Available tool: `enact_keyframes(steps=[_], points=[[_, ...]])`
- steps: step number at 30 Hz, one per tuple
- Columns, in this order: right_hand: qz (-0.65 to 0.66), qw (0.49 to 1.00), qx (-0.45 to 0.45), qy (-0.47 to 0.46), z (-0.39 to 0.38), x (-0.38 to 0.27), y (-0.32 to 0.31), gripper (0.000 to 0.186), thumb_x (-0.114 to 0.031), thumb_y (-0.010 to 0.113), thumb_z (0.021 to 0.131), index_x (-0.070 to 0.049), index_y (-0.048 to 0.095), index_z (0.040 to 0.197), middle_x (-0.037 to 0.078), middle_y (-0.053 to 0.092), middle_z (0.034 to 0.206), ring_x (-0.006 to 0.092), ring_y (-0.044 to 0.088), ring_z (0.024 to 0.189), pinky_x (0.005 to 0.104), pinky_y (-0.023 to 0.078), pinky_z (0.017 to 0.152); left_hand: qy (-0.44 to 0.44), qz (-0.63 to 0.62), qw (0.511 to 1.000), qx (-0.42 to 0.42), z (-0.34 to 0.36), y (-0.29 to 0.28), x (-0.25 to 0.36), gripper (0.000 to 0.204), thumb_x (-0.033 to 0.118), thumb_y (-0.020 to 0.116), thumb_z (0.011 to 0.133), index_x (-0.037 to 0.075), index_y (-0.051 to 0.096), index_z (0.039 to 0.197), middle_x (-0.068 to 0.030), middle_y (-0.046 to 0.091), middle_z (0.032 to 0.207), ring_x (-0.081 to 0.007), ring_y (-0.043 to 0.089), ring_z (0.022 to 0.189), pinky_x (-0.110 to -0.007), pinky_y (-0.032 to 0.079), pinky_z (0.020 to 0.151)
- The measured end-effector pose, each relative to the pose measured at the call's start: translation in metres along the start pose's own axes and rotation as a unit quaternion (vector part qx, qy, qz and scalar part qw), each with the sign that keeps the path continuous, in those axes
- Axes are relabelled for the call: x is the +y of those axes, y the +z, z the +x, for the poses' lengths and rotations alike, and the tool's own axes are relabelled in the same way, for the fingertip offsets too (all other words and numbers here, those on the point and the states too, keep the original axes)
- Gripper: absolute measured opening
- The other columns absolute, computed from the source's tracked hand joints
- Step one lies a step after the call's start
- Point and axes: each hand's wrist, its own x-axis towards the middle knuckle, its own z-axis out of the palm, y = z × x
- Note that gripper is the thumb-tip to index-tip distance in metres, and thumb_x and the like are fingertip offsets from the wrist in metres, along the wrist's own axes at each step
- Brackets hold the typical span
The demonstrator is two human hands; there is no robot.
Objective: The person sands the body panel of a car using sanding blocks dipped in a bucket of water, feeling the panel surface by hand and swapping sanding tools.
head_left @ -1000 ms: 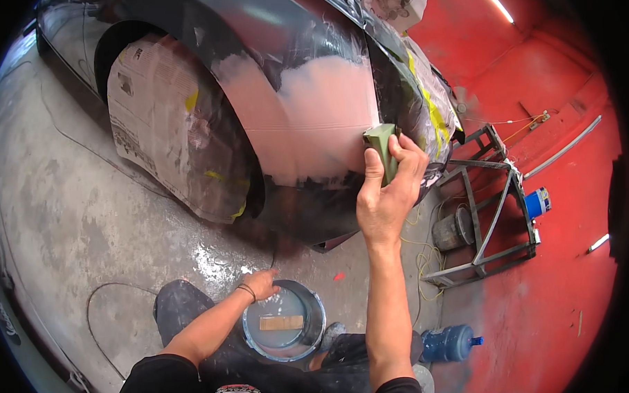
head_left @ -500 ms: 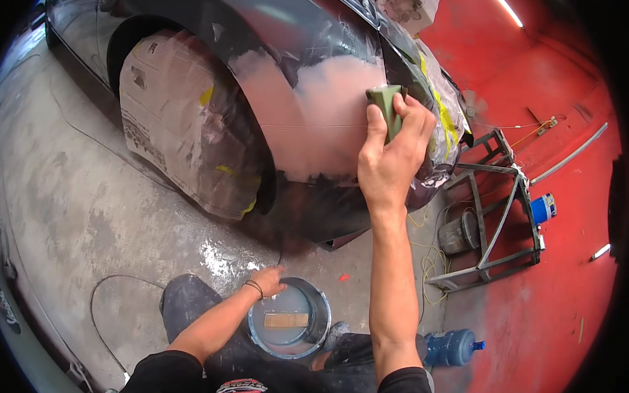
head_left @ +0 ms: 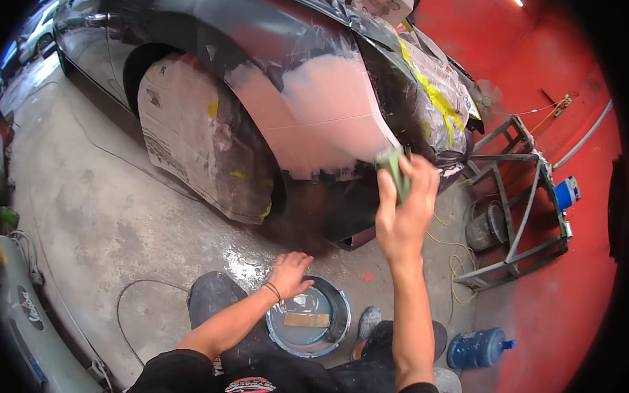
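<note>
My right hand [head_left: 409, 208] grips a green sanding block [head_left: 397, 177] between thumb and fingers. The block is at the lower right edge of the pink filler patch [head_left: 331, 114] on the dark car body panel [head_left: 265, 25]; whether it touches cannot be told. Below, my left hand [head_left: 291, 273] holds nothing, its fingers stretched out, by the far left rim of a round bucket [head_left: 343, 308]. In the bucket's cloudy water lies a tan rectangular piece [head_left: 307, 320].
Paper covers the wheel [head_left: 185, 136], and masking sheet with yellow tape [head_left: 436, 97] covers the car's front. To the right stand a metal frame [head_left: 515, 210], a dark bucket [head_left: 486, 227] and a blue water jug [head_left: 477, 349]. Cables [head_left: 454, 260] lie on the floor.
My right hand has moved the sanding block down along the patch's right edge to its lower corner. My left hand has stretched its fingers beside the bucket rim. The view has shifted.
</note>
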Motion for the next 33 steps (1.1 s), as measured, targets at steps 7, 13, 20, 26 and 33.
enact_keyframes(steps=[7, 13, 20, 26, 33], points=[[0.336, 0.806, -0.341, 0.348, -0.168, 0.05, -0.009, 0.037, -0.028, 0.082, 0.104, -0.002, 0.072, 0.129, 0.02, 0.08, 0.116, 0.0331, 0.077, 0.114, 0.0422, 0.058, 0.105, -0.123, -0.053, 0.919, -0.37, -0.037, 0.04, 0.057, 0.036, 0.031, 0.063, 0.104, 0.004, 0.084, 0.112, -0.027, 0.082, 0.112, -0.0464, 0.08, 0.108, -0.059, 0.064, 0.097], [0.139, 0.74, -0.658, 0.016, -0.276, 0.067, 0.057, 0.047, -0.045, 0.078, 0.102, -0.006, 0.072, 0.128, 0.024, 0.08, 0.108, 0.0431, 0.08, 0.104, 0.056, 0.064, 0.093, -0.388, -0.089, 0.825, -0.402, -0.097, 0.089, 0.013, 0.042, 0.032, 0.067, 0.104, 0.001, 0.083, 0.128, -0.0273, 0.08, 0.132, -0.0434, 0.078, 0.122, -0.052, 0.059, 0.109], [0.056, 0.573, -0.797, -0.182, -0.435, 0.113, 0.131, 0.034, -0.022, 0.062, 0.109, -0.01, 0.084, 0.132, 0.016, 0.082, 0.138, 0.0354, 0.08, 0.126, 0.0498, 0.065, 0.096, -0.54, -0.231, 0.809, 0.007, -0.067, 0.018, 0.091, 0.037, 0.028, 0.061, 0.117, 0.002, 0.076, 0.139, -0.0197, 0.083, 0.123, -0.0317, 0.079, 0.12, -0.044, 0.059, 0.106], [0.166, 0.541, -0.779, -0.269, -0.367, 0.092, 0.107, 0.033, -0.029, 0.07, 0.107, -0.005, 0.082, 0.127, 0.016, 0.086, 0.125, 0.0373, 0.083, 0.115, 0.0535, 0.066, 0.093, -0.583, -0.16, 0.73, 0.32, -0.099, 0.05, 0.153, 0.035, 0.025, 0.06, 0.119, 0.004, 0.074, 0.143, -0.0113, 0.082, 0.133, -0.0264, 0.076, 0.125, -0.04, 0.057, 0.111], [0.621, 0.188, -0.63, 0.426, -0.218, 0.158, 0.078, 0.043, -0.046, 0.059, 0.121, -0.007, 0.074, 0.131, 0.013, 0.084, 0.117, 0.0256, 0.083, 0.097, 0.0399, 0.068, 0.085, -0.347, -0.673, 0.517, 0.399, -0.017, 0.002, 0.212, 0.072, 0.04, 0.065, 0.118, 0.007, 0.04, 0.177, -0.0079, 0.06, 0.165, -0.0173, 0.058, 0.147, -0.035, 0.052, 0.114]])
